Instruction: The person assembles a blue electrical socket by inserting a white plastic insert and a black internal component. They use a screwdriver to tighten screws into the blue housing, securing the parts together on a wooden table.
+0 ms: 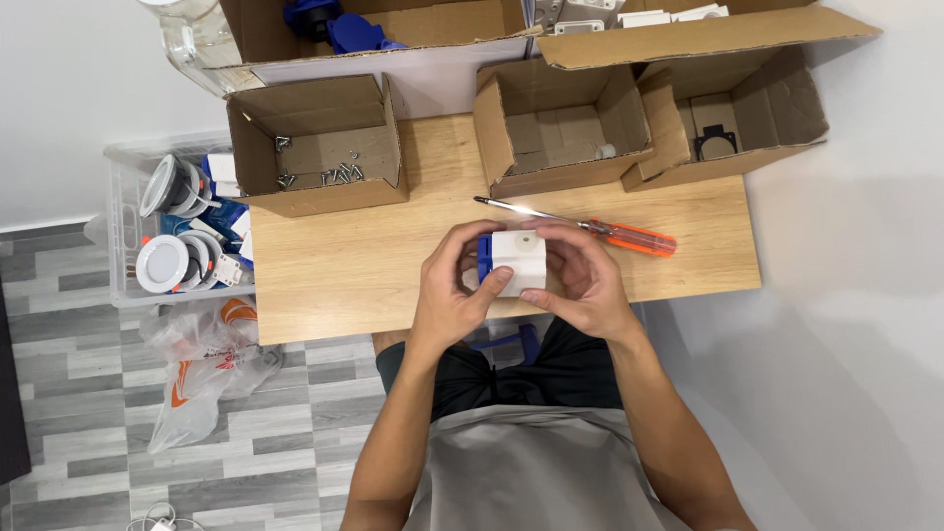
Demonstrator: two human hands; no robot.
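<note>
Both hands are on a small white box (518, 262) with a blue part (484, 255) on its left side, held just above the near edge of the desk (344, 265). The left hand (454, 290) wraps around the blue side, thumb across the front, grip clamped on the box. The right hand (582, 278) cups the other side, fingers curled over the top, also clamped on it.

Right behind the hands lies a screwdriver (580, 224) with an orange see-through handle, tip pointing left. Further back are three open cardboard boxes: the left one (315, 147) has some loose screws (339, 174) in it, the middle one (560, 128) looks almost bare, the right one (733, 113) holds a dark part. Left of the desk there's a clear bin (123, 231) with round white lamps (162, 264), and a plastic bag (202, 369) on the floor.
</note>
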